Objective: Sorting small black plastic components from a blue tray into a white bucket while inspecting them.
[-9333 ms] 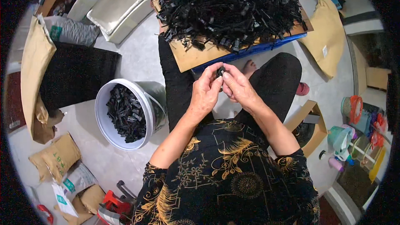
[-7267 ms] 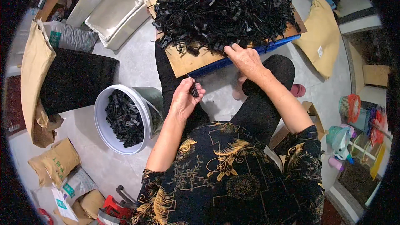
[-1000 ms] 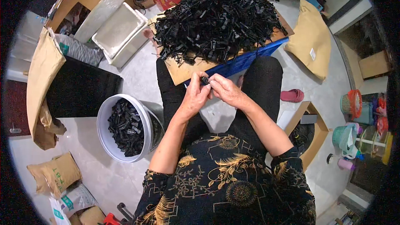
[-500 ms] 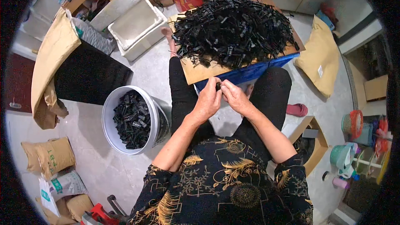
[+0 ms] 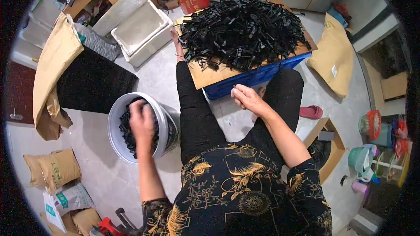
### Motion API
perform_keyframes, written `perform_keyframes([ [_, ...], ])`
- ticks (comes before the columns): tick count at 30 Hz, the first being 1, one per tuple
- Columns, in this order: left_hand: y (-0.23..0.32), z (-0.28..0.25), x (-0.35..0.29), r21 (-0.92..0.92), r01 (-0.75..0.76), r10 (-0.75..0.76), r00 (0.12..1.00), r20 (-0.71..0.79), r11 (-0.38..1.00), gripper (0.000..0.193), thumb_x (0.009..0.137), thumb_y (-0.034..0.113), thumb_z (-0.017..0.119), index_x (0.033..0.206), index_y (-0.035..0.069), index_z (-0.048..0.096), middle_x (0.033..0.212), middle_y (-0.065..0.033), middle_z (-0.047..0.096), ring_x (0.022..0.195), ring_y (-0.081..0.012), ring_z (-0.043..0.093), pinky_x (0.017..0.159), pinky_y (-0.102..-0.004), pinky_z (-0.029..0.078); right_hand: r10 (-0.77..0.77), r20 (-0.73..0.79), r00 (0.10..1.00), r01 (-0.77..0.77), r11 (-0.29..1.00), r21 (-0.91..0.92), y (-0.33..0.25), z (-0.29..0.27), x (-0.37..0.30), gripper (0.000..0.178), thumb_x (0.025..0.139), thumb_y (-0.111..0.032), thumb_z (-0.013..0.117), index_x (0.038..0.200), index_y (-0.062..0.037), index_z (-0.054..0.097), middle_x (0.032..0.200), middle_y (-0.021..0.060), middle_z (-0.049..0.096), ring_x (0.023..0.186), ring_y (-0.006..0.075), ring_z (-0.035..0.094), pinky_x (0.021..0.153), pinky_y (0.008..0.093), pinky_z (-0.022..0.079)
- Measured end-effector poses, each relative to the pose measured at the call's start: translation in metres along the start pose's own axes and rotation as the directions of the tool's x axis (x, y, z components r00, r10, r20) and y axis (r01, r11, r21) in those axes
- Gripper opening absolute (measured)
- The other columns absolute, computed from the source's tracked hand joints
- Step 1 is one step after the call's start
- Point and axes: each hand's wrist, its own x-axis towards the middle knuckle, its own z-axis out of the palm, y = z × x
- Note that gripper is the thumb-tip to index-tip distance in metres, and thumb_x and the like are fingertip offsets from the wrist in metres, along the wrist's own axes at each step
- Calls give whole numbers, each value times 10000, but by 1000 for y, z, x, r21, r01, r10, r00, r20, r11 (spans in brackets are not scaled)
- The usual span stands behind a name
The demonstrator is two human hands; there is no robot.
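Note:
My left hand (image 5: 142, 122) is over the mouth of a white bucket (image 5: 165, 124), its fingers smeared by motion, so I cannot make out whether it holds anything. Small black plastic pieces (image 5: 127, 126) lie inside the bucket, partly hidden by that hand. Between my knees, just before the near edge of a low table, my right hand (image 5: 247, 98) is closed, with a tiny dark bit showing at its fingertips. A big heap of black plastic parts (image 5: 240, 32) with thin sticks covers most of the tabletop (image 5: 208, 75).
The wooden top rests on a blue crate (image 5: 245, 81). A white foam box (image 5: 144, 35) stands far left, near a black box (image 5: 94, 78). To the right are a brown paper sack (image 5: 334, 57), a pink slipper (image 5: 311, 112) and an open cardboard box (image 5: 326, 166).
My hands were together by the table edge; the left has moved left and down to the bucket. The right stays nearly where it was. The view has shifted slightly.

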Motion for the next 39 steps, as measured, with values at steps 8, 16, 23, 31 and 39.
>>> perform_keyframes([
  [8,-85,-68,-16,489,-9,47,997,-65,872,163,874,145,483,1003,45,491,845,-182,587,776,-355,572,695,-399,439,-213,-79,974,178,932,-316,7,3,7,262,904,-281,443,822,-34,461,655,97,478,604,203,479,591,322,397],
  [16,-86,-52,-8,102,265,-263,964,-36,959,210,874,126,456,1067,44,455,819,-116,544,702,-260,579,640,-356,449,-159,-70,985,114,896,-428,18,1,9,305,915,-295,421,870,1,477,736,111,483,709,221,495,675,323,396],
  [23,-104,-47,-10,-195,268,-285,956,-65,943,236,857,96,461,1085,39,453,833,-94,535,662,-171,552,600,-279,447,-262,-549,793,67,934,-350,32,-23,22,129,840,-138,552,898,-29,518,667,-25,469,599,61,427,531,224,372],
  [31,-114,-48,-14,473,24,84,975,-206,880,286,807,45,505,1090,5,490,1121,-189,478,1060,-352,448,911,-408,350,-412,-492,767,-51,726,-686,-10,-84,14,207,806,-164,580,939,-12,534,703,139,589,630,197,582,592,317,458],
  [39,-23,13,6,311,-222,266,958,-105,924,268,777,25,537,1041,-19,516,1104,-199,495,1071,-344,444,935,-412,334,-362,-452,815,-252,481,-839,-1,-105,17,224,797,-234,574,976,-110,523,762,143,631,694,346,606,597,447,477],
])
